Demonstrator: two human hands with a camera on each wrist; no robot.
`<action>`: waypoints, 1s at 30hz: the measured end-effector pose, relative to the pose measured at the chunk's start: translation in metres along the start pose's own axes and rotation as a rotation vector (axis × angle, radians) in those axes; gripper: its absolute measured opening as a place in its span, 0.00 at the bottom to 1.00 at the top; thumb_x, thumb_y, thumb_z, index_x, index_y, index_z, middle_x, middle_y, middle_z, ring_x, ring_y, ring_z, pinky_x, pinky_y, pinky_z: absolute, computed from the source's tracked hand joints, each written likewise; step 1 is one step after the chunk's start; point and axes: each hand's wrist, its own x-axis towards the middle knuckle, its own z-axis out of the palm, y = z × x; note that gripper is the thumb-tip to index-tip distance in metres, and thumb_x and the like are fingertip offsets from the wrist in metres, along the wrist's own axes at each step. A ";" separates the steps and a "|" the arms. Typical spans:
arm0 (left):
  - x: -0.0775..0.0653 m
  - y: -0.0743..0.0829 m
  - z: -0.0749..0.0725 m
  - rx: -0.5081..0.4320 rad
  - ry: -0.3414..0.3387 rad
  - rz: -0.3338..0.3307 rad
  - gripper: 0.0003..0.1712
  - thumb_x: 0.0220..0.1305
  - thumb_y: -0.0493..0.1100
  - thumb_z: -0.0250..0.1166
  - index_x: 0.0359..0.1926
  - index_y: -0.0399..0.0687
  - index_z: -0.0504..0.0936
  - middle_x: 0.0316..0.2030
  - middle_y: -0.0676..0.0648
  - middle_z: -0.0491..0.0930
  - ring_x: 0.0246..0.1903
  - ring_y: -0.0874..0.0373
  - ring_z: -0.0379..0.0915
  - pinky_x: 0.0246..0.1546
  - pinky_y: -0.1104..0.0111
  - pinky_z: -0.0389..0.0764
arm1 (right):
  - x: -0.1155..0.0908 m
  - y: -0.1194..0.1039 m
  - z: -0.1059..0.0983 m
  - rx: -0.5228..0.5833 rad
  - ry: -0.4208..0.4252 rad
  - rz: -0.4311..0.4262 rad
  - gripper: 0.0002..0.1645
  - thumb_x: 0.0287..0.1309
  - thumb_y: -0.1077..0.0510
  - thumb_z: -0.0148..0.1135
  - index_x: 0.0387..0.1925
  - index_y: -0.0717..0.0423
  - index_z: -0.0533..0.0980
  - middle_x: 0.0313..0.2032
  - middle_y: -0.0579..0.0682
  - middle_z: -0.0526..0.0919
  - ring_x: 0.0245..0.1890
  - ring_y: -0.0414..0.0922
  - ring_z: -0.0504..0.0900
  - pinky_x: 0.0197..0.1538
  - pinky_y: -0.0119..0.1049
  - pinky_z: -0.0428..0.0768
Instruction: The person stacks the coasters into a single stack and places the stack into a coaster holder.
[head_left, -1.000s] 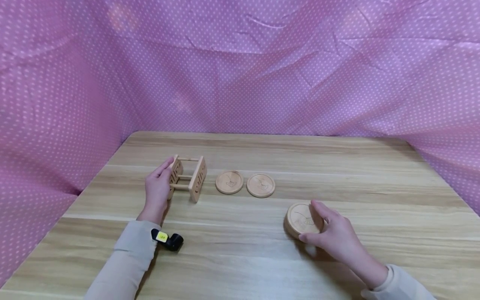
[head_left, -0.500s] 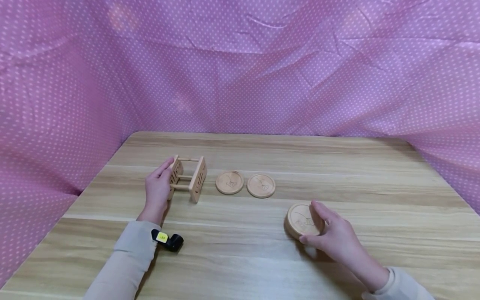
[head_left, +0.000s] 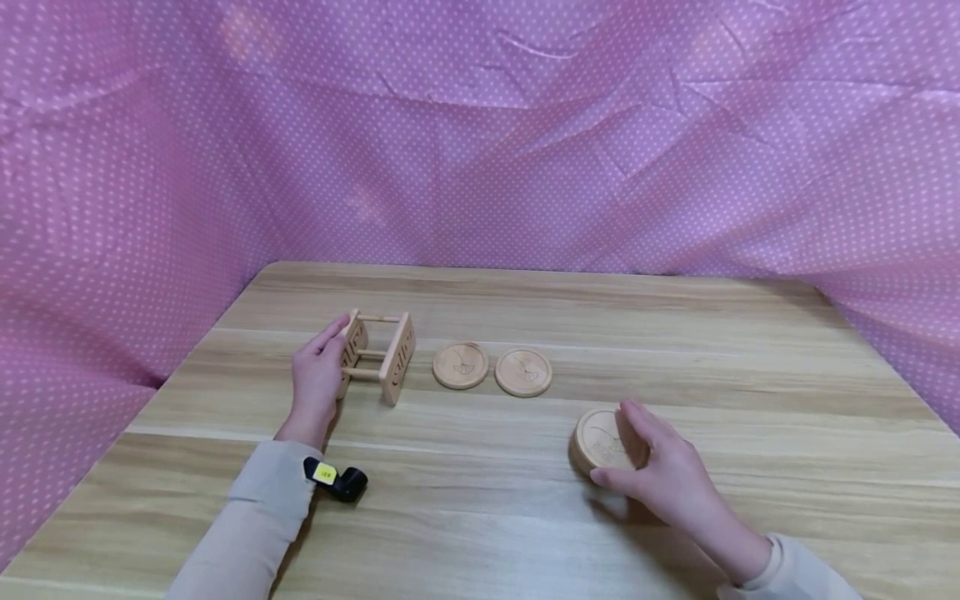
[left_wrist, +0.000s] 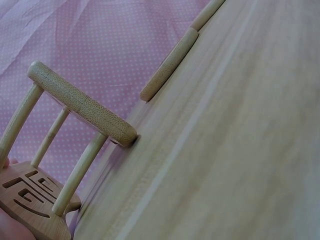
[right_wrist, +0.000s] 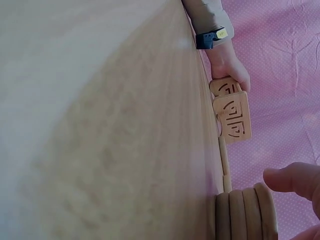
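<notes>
My left hand [head_left: 317,379] grips the left side panel of a wooden coaster holder [head_left: 397,358], which stands on the table with rods joining two cut-out panels. In the left wrist view, the holder [left_wrist: 80,105] has no coasters between its panels. Farther right, my right hand [head_left: 671,467] is at a stack of round wooden coasters [head_left: 600,440], thumb and fingers spread apart over its right side. From the right wrist view, the thumb [right_wrist: 292,181] lies just above the top rim of the stack [right_wrist: 245,215]; whether it touches is unclear.
Two single coasters, a left one [head_left: 461,365] and a right one [head_left: 523,372], lie flat side by side between holder and stack. All stands on a wood-grain table [head_left: 480,533]. Pink dotted cloth [head_left: 480,150] hangs behind and at both sides.
My right hand has shifted very slightly left over the stack, its thumb covering a little more of the top coaster. The left hand and the holder stay in place.
</notes>
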 end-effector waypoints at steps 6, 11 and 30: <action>-0.002 0.002 -0.001 0.018 -0.015 -0.004 0.21 0.68 0.42 0.49 0.60 0.54 0.72 0.64 0.54 0.65 0.65 0.58 0.58 0.65 0.65 0.62 | 0.001 -0.006 0.000 0.009 -0.005 0.003 0.59 0.35 0.46 0.76 0.64 0.69 0.59 0.64 0.66 0.63 0.63 0.63 0.61 0.64 0.57 0.61; -0.002 0.001 -0.001 0.029 -0.024 -0.006 0.21 0.68 0.43 0.48 0.61 0.55 0.71 0.65 0.56 0.65 0.65 0.58 0.56 0.66 0.64 0.60 | 0.004 -0.011 0.000 0.011 0.000 -0.003 0.58 0.35 0.45 0.76 0.64 0.68 0.59 0.64 0.66 0.63 0.63 0.63 0.61 0.65 0.57 0.60; -0.001 -0.001 -0.002 0.018 -0.016 0.010 0.20 0.68 0.43 0.49 0.60 0.56 0.73 0.65 0.54 0.64 0.65 0.59 0.58 0.66 0.65 0.62 | 0.020 -0.032 0.004 0.039 -0.008 -0.030 0.55 0.38 0.48 0.75 0.66 0.63 0.59 0.65 0.63 0.62 0.65 0.61 0.59 0.67 0.56 0.58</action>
